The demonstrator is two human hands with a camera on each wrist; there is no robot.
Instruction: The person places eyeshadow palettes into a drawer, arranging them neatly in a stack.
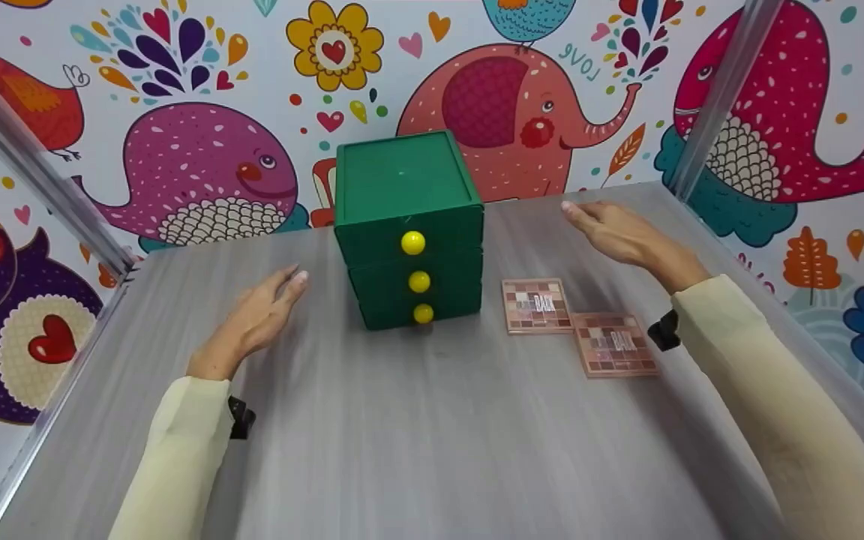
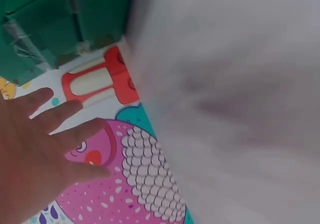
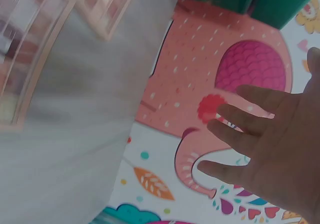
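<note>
A green box of three stacked drawers (image 1: 408,180) with round yellow knobs stands toward the back of the table. My left hand (image 1: 256,319) hovers to its left, fingers spread and holding nothing, as the left wrist view also shows. On the far side, my right hand (image 1: 627,236) is raised above the table with its fingers apart and nothing in them. Below that hand lie two pinkish eyeshadow palettes, one nearer the box (image 1: 537,306) and one closer to the front right (image 1: 616,345). Their corners meet or overlap slightly. All the drawers look closed.
The grey table (image 1: 402,442) runs up to a wall panel (image 1: 357,112) printed with cartoon animals. Metal posts (image 1: 724,97) stand at the back corners, and patterned side panels border the table left and right.
</note>
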